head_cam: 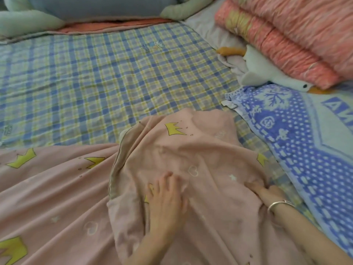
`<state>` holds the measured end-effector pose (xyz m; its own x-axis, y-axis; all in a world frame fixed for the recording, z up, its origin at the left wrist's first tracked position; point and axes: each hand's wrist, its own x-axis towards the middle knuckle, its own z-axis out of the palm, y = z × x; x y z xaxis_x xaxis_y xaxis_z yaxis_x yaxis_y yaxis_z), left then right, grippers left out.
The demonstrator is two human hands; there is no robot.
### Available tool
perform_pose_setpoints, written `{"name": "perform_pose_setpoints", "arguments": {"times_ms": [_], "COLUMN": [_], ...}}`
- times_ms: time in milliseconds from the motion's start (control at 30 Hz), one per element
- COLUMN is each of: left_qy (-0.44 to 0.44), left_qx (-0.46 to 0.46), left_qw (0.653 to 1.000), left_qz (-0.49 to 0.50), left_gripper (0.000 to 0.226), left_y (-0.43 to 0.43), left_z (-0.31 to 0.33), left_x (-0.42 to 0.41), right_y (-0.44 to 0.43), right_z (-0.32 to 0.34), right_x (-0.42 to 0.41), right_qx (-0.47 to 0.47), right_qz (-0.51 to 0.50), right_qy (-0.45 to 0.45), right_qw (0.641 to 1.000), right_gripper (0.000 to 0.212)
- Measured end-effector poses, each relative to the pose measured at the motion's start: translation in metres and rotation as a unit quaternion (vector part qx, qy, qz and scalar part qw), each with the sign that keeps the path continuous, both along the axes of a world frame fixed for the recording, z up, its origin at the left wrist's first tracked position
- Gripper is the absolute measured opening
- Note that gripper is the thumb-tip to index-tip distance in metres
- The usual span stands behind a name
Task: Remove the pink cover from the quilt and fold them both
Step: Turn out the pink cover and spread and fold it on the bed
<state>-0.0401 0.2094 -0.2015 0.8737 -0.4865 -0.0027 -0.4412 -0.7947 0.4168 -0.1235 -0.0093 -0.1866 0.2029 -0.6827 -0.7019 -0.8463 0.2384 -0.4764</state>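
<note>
Your left hand [166, 197] lay at 6 o'clock, fingers spread and pressed flat on the cover [191, 150]. Your right hand [265, 192], with a bracelet [278, 204] on its wrist, sat at 5 o'clock on the cover's right edge. Its fingertips were sunk in a fold, so I cannot tell whether it pinched the cloth or only pressed it. The cover was humped up in the lower middle of the bed and ran flat toward 8 o'clock over the plaid sheet [95, 83]. Its hem [116, 159] was turned back at 7 o'clock of the hump, and a pale scrap [123, 133] at the hem's top may have been the quilt. Otherwise the quilt was hidden, presumably inside the hump. I judge you were early in the removal step, feeling for the quilt through the cloth, with no folding begun. The next move called for finding the opening, holding a quilt corner through the fabric with one hand, and drawing the cover back off it with the other. You would also have needed to keep clear of the towel [286, 131] at 3 o'clock and the goose [267, 73] at 2 o'clock.
</note>
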Motion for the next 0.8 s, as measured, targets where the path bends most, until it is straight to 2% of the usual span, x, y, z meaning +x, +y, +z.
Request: {"name": "perform_pose_setpoints", "arguments": {"times_ms": [67, 100, 133, 167, 200, 233, 267, 300, 333, 367, 400, 433, 467, 533, 567, 633, 667, 700, 733, 800], "left_qy": [0.087, 0.136, 0.184, 0.186, 0.180, 0.198, 0.240, 0.283, 0.315, 0.325, 0.333, 0.343, 0.358, 0.392, 0.417, 0.441, 0.433, 0.417, 0.397, 0.385], "left_qx": [0.020, 0.030, 0.037, 0.013, -0.012, -0.020, -0.013, 0.005, 0.040, 0.068, 0.068, 0.042, -0.005, -0.090, -0.109, -0.093, -0.085, -0.083, -0.088, -0.125], "left_qw": [0.982, 0.967, 0.956, 0.959, 0.966, 0.967, 0.961, 0.950, 0.940, 0.936, 0.935, 0.936, 0.933, 0.914, 0.899, 0.888, 0.892, 0.898, 0.904, 0.900], "left_qz": [-0.166, -0.213, -0.227, -0.213, -0.185, -0.160, -0.139, -0.131, -0.127, -0.119, -0.098, -0.063, -0.022, 0.053, 0.073, 0.090, 0.099, 0.117, 0.131, 0.159], "left_gripper": [0.049, 0.061, 0.069, 0.072, 0.073, 0.078, 0.084, 0.085, 0.081, 0.073, 0.064, 0.059, 0.056, 0.062, 0.070, 0.091, 0.093, 0.085, 0.071, 0.061], "left_y": [-0.026, -0.036, -0.044, -0.051, -0.054, -0.057, -0.056, -0.054, -0.054, -0.055, -0.058, -0.064, -0.072, -0.091, -0.101, -0.116, -0.118, -0.117, -0.112, -0.094], "left_z": [-0.005, -0.005, 0.000, 0.000, 0.003, 0.007, 0.008, 0.005, 0.002, 0.000, 0.000, 0.004, 0.010, 0.024, 0.033, 0.047, 0.051, 0.051, 0.052, 0.052], "left_x": [-0.035, -0.050, -0.063, -0.072, -0.077, -0.079, -0.079, -0.078, -0.079, -0.080, -0.082, -0.083, -0.085, -0.088, -0.087, -0.081, -0.077, -0.072, -0.068, -0.065], "right_y": [-0.002, -0.001, 0.000, 0.002, 0.008, 0.009, 0.008, 0.006, 0.002, -0.002, -0.006, -0.010, -0.013, -0.012, -0.007, 0.013, 0.025, 0.036, 0.042, 0.040], "right_z": [0.012, 0.020, 0.027, 0.033, 0.036, 0.033, 0.028, 0.022, 0.014, 0.008, 0.006, 0.006, 0.009, 0.017, 0.024, 0.045, 0.053, 0.060, 0.063, 0.063], "right_x": [-0.002, -0.003, -0.004, -0.008, -0.015, -0.026, -0.038, -0.048, -0.059, -0.069, -0.077, -0.082, -0.085, -0.082, -0.078, -0.068, -0.064, -0.062, -0.063, -0.063], "right_qx": [-0.008, -0.071, -0.174, -0.288, -0.368, -0.397, -0.350, -0.222, -0.087, 0.006, 0.059, 0.087, 0.094, 0.078, 0.041, -0.036, -0.051, -0.044, -0.013, 0.148], "right_qz": [0.073, 0.137, 0.188, 0.202, 0.188, 0.176, 0.152, 0.112, 0.074, 0.071, 0.106, 0.156, 0.200, 0.289, 0.343, 0.486, 0.548, 0.588, 0.598, 0.516], "right_qy": [-0.020, -0.033, -0.059, -0.093, -0.120, -0.133, -0.142, -0.140, -0.118, -0.093, -0.058, -0.030, -0.018, -0.056, -0.075, -0.082, -0.088, -0.101, -0.120, -0.151], "right_qw": [0.997, 0.987, 0.965, 0.931, 0.903, 0.891, 0.913, 0.958, 0.986, 0.993, 0.991, 0.984, 0.975, 0.953, 0.936, 0.870, 0.830, 0.802, 0.792, 0.830], "right_gripper": [0.060, 0.049, 0.038, 0.027, 0.023, 0.025, 0.033, 0.055, 0.084, 0.107, 0.111, 0.100, 0.080, 0.041, 0.028, 0.027, 0.031, 0.033, 0.036, 0.046]}}
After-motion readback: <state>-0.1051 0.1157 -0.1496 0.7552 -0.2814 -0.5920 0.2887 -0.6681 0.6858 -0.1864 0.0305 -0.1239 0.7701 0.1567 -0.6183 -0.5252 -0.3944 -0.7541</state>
